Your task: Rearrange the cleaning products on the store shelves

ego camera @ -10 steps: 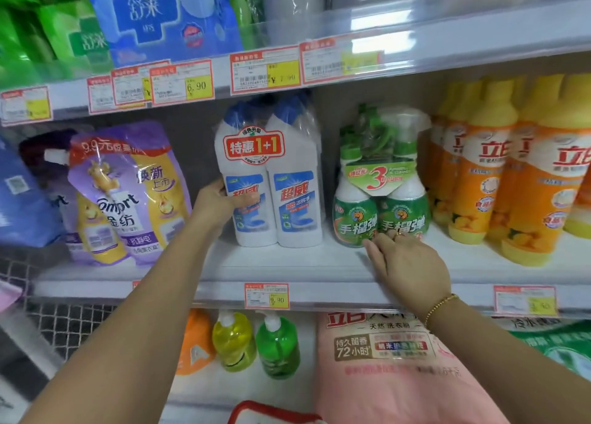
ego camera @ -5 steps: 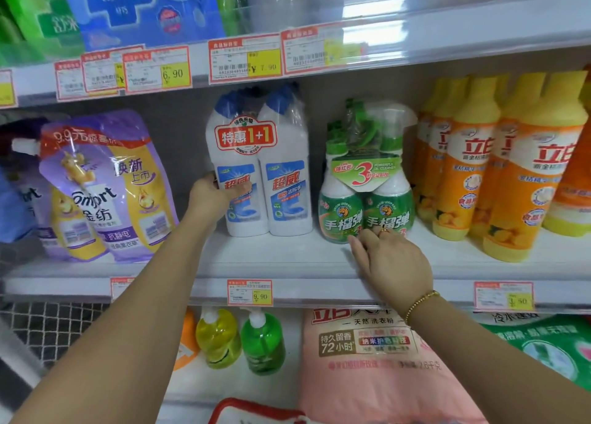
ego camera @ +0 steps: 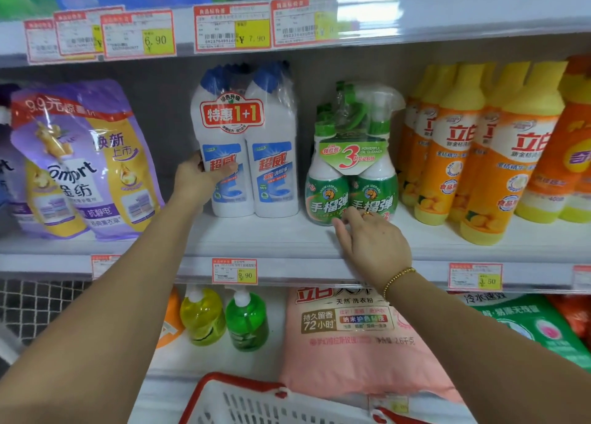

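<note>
The store shelf (ego camera: 281,241) is sitting packed with cleaners. The left hand (ego camera: 198,183) is gripping the white twin-pack (ego camera: 256,155) mid-shelf by its left side. The right hand (ego camera: 374,244) is touching the green spray pack (ego camera: 351,174) just right of it, fingers loose.

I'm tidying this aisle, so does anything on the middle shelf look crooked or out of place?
The purple plastic softener pouches at the left end of the white middle shelf lean sideways instead of standing upright. The white blue-capped twin-pack bottles and the green spray-bottle pack stand straight.
</note>
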Available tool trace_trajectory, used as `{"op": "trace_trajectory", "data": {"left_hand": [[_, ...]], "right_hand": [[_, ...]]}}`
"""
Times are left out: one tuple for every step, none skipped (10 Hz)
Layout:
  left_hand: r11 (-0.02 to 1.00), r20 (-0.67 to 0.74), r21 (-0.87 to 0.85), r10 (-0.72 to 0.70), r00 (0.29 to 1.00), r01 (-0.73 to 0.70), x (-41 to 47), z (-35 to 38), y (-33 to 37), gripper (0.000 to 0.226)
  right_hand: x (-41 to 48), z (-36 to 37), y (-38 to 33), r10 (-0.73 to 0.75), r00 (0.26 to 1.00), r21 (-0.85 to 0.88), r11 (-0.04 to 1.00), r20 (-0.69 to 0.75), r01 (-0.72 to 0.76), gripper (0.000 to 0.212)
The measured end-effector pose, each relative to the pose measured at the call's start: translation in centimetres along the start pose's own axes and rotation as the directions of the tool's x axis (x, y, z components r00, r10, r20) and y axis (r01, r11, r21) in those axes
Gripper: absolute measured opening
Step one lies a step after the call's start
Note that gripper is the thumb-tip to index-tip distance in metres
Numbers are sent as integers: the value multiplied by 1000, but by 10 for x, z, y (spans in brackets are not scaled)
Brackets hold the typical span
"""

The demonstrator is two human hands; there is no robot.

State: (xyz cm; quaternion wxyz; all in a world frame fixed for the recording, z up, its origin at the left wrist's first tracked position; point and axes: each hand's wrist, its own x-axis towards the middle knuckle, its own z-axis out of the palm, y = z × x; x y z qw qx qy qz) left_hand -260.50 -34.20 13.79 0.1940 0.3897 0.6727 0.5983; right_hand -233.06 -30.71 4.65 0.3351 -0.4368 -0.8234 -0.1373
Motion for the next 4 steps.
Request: {"op": "trace_trajectory", "data": {"left_hand": [[999,-20,32,16,1000,-15,-9,-2,3,41],[991,-19,128,49,999,-46,-30,-11,11,46],[979,40,201,-27,999,18,-58,-27,13,58],[955,174,296,-40,984,-13,-92,-55,29,38]], "right_hand": [[-2,-5,-3,-3,1000,16,1000,18,2,42],[3,-17,-4,45,991,13,999,127,-47,35],[5,-26,-8,100,957,58,991,272,-120,32],[22,-44,-9,128,868,133,967,479,-216,27]]}}
